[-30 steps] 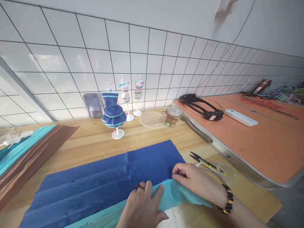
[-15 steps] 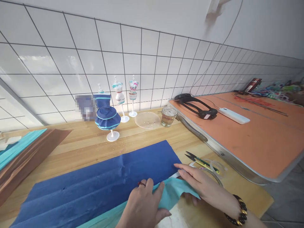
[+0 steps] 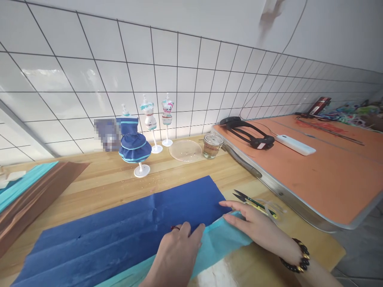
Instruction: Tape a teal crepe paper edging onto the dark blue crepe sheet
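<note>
A large creased blue sheet (image 3: 119, 227) of thin paper or cloth lies on the wooden table. Along its near edge runs a turquoise strip (image 3: 221, 239), its right part flat. My left hand (image 3: 179, 251) rests across the strip and the blue sheet, fingers slightly bent and pressing down; its thumb is hidden. At the strip's right end, my right hand (image 3: 257, 225) lies with fingers stretched out, two fingertips on the blue corner and the turquoise edge. Thread snips (image 3: 254, 203) with yellow-green handles lie just beyond my right hand, partly covered by it.
A mini dress form in a blue dress (image 3: 134, 147) stands at the back, near two other mini dress forms (image 3: 149, 119). A clear disc (image 3: 185, 150) and a lidded glass (image 3: 213, 145) sit beside them. Brown sheets (image 3: 44, 191) lie left; an orange-topped table (image 3: 323, 171) adjoins right.
The right end of the turquoise strip, bunched and lifted before, is now laid flatter along the blue edge. My right hand's fingers have spread on top; my left hand shifted slightly left.
</note>
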The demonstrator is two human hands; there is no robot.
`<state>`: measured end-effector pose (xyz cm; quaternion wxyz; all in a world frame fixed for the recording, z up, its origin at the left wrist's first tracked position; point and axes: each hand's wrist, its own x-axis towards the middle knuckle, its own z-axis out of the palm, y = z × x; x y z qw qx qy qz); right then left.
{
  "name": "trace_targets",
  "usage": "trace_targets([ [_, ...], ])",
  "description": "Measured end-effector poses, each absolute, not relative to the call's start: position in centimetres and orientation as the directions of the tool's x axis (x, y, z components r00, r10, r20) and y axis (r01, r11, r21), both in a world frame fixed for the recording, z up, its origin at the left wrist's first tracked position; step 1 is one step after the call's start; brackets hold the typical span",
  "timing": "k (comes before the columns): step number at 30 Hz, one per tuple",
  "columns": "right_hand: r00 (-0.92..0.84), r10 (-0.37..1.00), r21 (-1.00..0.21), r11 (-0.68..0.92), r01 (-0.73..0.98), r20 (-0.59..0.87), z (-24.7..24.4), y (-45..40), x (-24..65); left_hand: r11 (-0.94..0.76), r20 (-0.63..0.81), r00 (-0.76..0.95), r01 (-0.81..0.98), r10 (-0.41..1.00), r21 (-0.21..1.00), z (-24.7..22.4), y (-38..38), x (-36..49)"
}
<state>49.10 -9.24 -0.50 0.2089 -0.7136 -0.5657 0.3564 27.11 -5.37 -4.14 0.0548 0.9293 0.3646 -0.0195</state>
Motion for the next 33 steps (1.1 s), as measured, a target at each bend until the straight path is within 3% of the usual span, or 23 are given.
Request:
trace_targets([
  [5, 0.041, 0.89, -0.818, -0.436, 0.376, -0.455, 0.2, -9.4, 48.3, -0.794, -0.066, 0.792, 0.608, 0.607, -0.013, -4.9, -5.9, 26.8],
  [11, 0.139, 0.832, -0.783, -0.552, 0.286, -0.537, -0.5, -9.0, 48.7, -0.792, -0.086, 0.787, 0.61, 0.61, -0.032, -4.5, -6.0, 27.0],
  [16, 0.094, 0.832, -0.765, -0.542, 0.349, -0.547, -0.9, -9.0, 49.1, -0.781, -0.063, 0.779, 0.625, 0.624, -0.005, -4.3, -6.0, 27.2],
  [21, 0.157, 0.927, -0.716, -0.364, 0.596, -0.341, -0.9, -8.6, 49.7, -0.778, -0.101, 0.776, 0.628, 0.623, 0.019, -4.4, -6.0, 27.3],
  [24, 0.103, 0.941, -0.664, -0.303, 0.683, -0.323, -1.5, -8.4, 50.4, -0.774, -0.084, 0.772, 0.633, 0.629, 0.021, -4.6, -6.0, 27.3],
  [33, 0.206, 0.918, -0.69, -0.392, 0.609, -0.34, -1.3, -8.8, 51.5, -0.777, -0.039, 0.777, 0.629, 0.629, 0.0, -4.8, -5.9, 27.2],
])
